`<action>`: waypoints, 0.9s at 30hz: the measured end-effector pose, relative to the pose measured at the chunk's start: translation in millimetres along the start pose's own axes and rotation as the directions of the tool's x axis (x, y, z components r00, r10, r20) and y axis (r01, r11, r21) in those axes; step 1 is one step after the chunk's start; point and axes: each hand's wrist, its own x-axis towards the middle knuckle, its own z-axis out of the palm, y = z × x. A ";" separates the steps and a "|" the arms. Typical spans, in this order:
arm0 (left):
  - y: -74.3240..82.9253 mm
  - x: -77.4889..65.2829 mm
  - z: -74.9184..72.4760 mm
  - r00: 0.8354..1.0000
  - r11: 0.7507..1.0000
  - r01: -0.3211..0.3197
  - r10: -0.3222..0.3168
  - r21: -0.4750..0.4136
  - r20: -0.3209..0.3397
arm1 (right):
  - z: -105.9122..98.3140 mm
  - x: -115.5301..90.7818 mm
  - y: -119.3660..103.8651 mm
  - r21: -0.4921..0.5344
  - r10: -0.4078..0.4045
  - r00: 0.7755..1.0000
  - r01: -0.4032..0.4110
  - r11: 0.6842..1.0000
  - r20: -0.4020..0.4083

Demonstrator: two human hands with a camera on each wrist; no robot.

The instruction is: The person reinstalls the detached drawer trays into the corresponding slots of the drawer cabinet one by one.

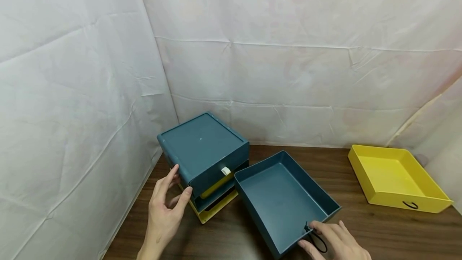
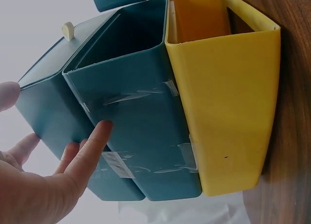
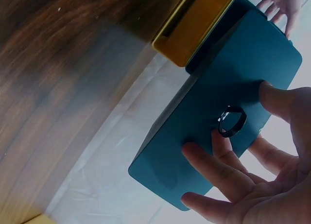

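Drawer stack [image 1: 202,139] stood left of centre on the wooden counter [image 1: 355,208], close to the corner where the left-hand white sheet [image 1: 90,91] met the back sheet [image 1: 288,71]. Along its left side, the left grip [image 1: 164,208] was released, fingers loosely spread against the side wall and thumb by the front corner. From the left wrist, one fingertip touched the middle housing [image 2: 146,131], which was teal with an open front. Above it sat a teal top housing [image 2: 53,112], its drawer pushed in and a small white tab [image 1: 225,170] showing at the front. Lowest was a yellow housing [image 2: 228,102], also open-fronted, and pieces of clear tape [image 2: 117,164] crossed the seams.

Just to the right of the stack, a loose teal drawer [image 1: 281,200] was at an angle, open side up, its far left corner near the stack's front; whether it touched the counter could not be told. The right grip [image 1: 333,240] was grasping this drawer's front wall, the thumb pressed to the outer face beside a black loop [image 3: 235,109].

Farthest right, near the back sheet, a yellow drawer [image 1: 397,171] rested upright on the counter, with a dark loop [image 1: 410,206] on its front.
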 end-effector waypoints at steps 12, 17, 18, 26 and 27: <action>-0.8 -0.8 0.6 1.000 1.000 -0.006 0.006 0.010 -0.007 | 5.2 -10.7 -11.6 0.072 0.011 0.997 -0.017 0.997 0.078; -0.6 -0.8 0.9 1.000 1.000 -0.007 0.007 0.009 -0.007 | 7.5 -14.8 -14.9 0.117 -0.040 0.996 0.031 0.993 0.080; -0.6 -0.7 0.9 1.000 1.000 -0.007 0.007 0.008 -0.007 | 8.7 -15.8 -15.0 0.123 -0.061 0.995 0.051 0.991 0.075; 0.5 -0.7 0.5 1.000 1.000 0.001 -0.001 0.019 -0.002 | 22.1 -21.6 -11.1 0.118 -0.287 0.958 0.287 0.951 -0.018; 0.7 -0.7 0.4 1.000 1.000 0.001 0.000 0.019 -0.003 | 23.4 -22.7 -11.0 0.127 -0.310 0.950 0.311 0.942 -0.030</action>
